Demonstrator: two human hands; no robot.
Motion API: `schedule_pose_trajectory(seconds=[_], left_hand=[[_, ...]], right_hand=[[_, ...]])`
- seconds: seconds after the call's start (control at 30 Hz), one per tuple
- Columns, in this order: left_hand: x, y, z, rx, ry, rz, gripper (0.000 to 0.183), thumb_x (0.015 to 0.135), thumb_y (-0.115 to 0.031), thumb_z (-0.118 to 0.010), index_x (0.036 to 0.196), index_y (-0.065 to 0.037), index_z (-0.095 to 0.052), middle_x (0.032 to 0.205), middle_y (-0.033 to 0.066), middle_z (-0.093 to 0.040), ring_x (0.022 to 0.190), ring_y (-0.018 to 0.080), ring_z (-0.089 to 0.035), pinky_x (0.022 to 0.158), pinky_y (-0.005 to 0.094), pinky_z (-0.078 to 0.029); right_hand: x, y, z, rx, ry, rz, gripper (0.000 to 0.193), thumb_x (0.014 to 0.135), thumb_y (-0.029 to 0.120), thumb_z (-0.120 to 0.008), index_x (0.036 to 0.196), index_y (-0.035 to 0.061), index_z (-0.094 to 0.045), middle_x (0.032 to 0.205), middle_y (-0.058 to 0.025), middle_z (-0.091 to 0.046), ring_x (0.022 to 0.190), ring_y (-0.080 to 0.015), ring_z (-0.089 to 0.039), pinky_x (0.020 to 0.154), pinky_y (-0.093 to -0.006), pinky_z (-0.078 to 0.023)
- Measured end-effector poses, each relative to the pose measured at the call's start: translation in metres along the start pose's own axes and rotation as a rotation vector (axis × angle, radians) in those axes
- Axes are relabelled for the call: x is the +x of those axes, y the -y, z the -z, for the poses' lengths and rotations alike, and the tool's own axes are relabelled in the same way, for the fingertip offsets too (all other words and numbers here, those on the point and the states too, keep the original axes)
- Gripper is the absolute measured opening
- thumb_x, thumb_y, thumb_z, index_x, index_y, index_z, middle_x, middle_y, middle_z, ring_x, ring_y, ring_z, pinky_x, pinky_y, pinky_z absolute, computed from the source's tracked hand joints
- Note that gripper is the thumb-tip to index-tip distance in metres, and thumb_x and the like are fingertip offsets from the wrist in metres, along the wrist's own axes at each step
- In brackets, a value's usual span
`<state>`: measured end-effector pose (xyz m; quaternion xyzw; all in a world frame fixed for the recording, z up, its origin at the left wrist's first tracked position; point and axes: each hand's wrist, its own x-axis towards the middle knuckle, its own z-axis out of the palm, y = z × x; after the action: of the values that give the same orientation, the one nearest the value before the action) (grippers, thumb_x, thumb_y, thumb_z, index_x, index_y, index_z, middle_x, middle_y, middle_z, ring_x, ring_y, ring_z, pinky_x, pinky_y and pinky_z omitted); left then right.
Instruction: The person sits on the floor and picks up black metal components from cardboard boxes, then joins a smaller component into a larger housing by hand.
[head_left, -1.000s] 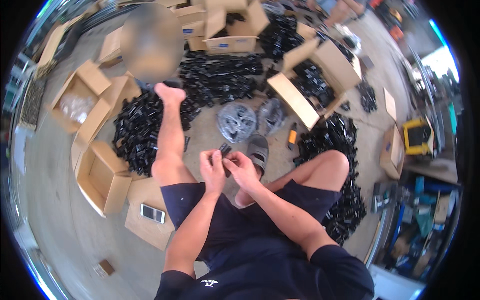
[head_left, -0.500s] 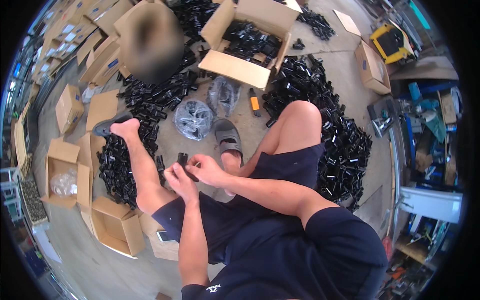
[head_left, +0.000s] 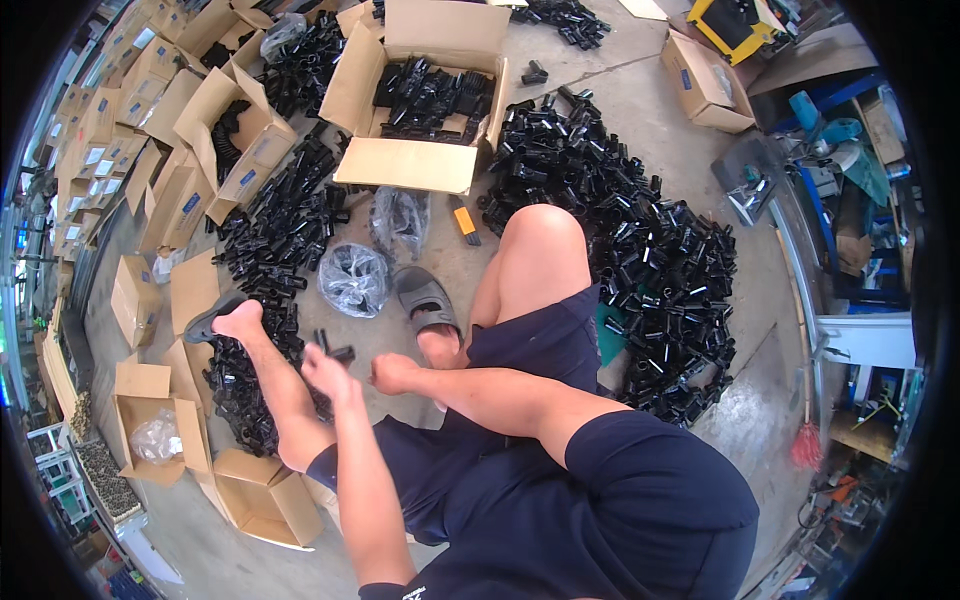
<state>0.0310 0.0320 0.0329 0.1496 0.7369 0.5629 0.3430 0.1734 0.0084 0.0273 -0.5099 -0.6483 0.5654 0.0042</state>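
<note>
My left hand [head_left: 330, 372], slightly smeared by motion, is closed on a black branched pipe fitting [head_left: 342, 353] that sticks out past its fingers. A short gap to the right, my right hand [head_left: 392, 373] is curled into a fist; whatever it holds, if anything, is hidden. Between my legs lie two clear plastic bags [head_left: 354, 281] with dark contents, and an orange and black box cutter [head_left: 465, 222]. A long heap of black fittings [head_left: 262, 240] runs beside my left leg. A larger heap of black fittings [head_left: 650, 260] spreads to the right of my right knee.
A large open carton [head_left: 405, 163] partly filled with black parts stands ahead. Several more cartons [head_left: 250, 165] crowd the left side, and an open carton with clear plastic [head_left: 160, 437] sits near my left knee. At the right are a cluttered shelf [head_left: 840, 250] and a red broom [head_left: 806, 446].
My hands, together on the fitting before, are now apart. The left has moved left with the fitting; the right has let go and closed. The view has shifted, and the blurred patch is gone.
</note>
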Motion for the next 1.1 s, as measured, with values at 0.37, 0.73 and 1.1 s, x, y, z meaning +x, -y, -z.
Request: schedule_pose_trajectory(seconds=[0.37, 0.73, 1.1], left_hand=[[-0.122, -0.048, -0.111, 0.401, 0.917, -0.25, 0.037, 0.104, -0.031, -0.055, 0.124, -0.001, -0.063, 0.12, 0.0099, -0.068, 0.108, 0.0226, -0.067, 0.092, 0.0356, -0.052], [-0.12, -0.042, 0.042, 1.234, 0.68, -0.552, 0.024, 0.083, -0.015, -0.053, 0.094, -0.009, -0.072, 0.096, 0.0198, -0.072, 0.095, 0.0398, -0.067, 0.083, 0.0517, -0.052], [-0.225, -0.107, 0.194, 0.664, -0.459, -0.839, 0.014, 0.088, 0.001, -0.057, 0.098, -0.005, -0.065, 0.111, 0.0128, -0.069, 0.102, 0.0356, -0.065, 0.089, 0.0438, -0.052]], right_hand=[[0.032, -0.086, -0.033, 0.225, -0.208, 0.384, 0.03, 0.085, 0.031, -0.067, 0.104, 0.0087, -0.074, 0.113, -0.0192, -0.072, 0.105, -0.0357, -0.068, 0.092, -0.0488, -0.052], [-0.004, -0.041, -0.018, -0.493, 0.402, 0.596, 0.021, 0.079, 0.015, -0.066, 0.094, 0.0077, -0.077, 0.104, -0.0207, -0.074, 0.098, -0.0352, -0.071, 0.087, -0.0466, -0.055], [-0.182, 0.068, 0.136, -0.12, -0.153, 0.733, 0.034, 0.089, 0.011, -0.068, 0.121, -0.0012, -0.065, 0.119, -0.0184, -0.067, 0.109, -0.0328, -0.066, 0.094, -0.0387, -0.051]])
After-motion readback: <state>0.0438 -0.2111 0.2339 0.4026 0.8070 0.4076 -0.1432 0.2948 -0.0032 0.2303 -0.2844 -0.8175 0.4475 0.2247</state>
